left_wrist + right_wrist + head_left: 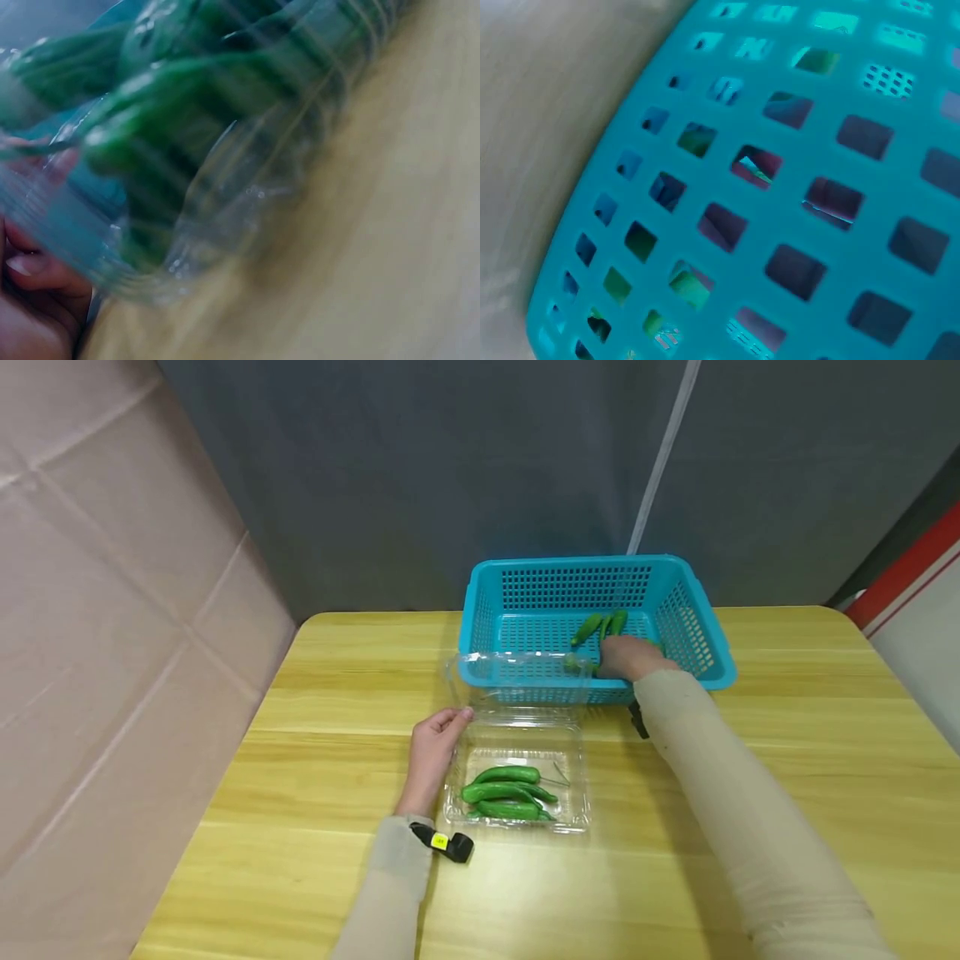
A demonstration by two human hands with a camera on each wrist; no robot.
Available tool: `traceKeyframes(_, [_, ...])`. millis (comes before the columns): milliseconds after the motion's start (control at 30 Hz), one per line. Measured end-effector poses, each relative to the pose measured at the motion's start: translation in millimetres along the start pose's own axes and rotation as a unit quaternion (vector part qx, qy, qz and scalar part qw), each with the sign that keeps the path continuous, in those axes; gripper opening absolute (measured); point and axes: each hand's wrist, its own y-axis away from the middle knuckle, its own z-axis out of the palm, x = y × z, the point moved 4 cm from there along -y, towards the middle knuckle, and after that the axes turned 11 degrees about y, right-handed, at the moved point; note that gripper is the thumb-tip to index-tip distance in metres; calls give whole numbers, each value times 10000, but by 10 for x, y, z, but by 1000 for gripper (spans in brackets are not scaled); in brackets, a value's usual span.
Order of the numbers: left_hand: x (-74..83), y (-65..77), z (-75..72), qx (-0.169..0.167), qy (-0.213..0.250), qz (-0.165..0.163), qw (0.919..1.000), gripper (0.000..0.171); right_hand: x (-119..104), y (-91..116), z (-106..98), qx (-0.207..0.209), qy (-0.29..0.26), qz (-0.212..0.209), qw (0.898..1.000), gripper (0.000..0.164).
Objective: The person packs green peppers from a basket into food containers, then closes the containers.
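My left hand (433,752) pinches the left edge of a clear plastic clamshell container (517,739) near its hinge. The container stands with its lid up, leaning toward the basket. Several green peppers (506,791) lie in its bottom; the left wrist view shows green peppers (187,112) close up through the plastic, blurred. Inside a blue plastic basket (480,610), my right hand (630,657) reaches down among more green peppers (587,628). Its fingertips are hidden. The right wrist view shows mostly the perforated basket wall (727,195).
A wooden table (337,693) carries the container and the basket, which sits at the table's back edge. A dark grey partition (412,485) rises behind it. On the left hangs a pale pinkish sheet (112,610); a red and white panel (922,602) stands at the right.
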Motion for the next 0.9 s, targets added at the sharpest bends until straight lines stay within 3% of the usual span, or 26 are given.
traceKeyframes(267, [3, 11, 5, -21, 30, -4, 10000, 41, 35, 23, -72, 467, -374, -542, 9967, 24])
traceKeyframes(400, [10, 2, -6, -40, 1, 28, 10000, 40, 50, 57, -133, 679, -449, -587, 9950, 13])
traceKeyframes(567, [20, 4, -21, -13, -17, 24, 10000, 41, 12, 114, -210, 1046, -516, -649, 9911, 12])
traceKeyframes(900, [27, 13, -12, -87, 68, -59, 9999, 42, -53, 248, -284, 1369, -917, -538, 9849, 33])
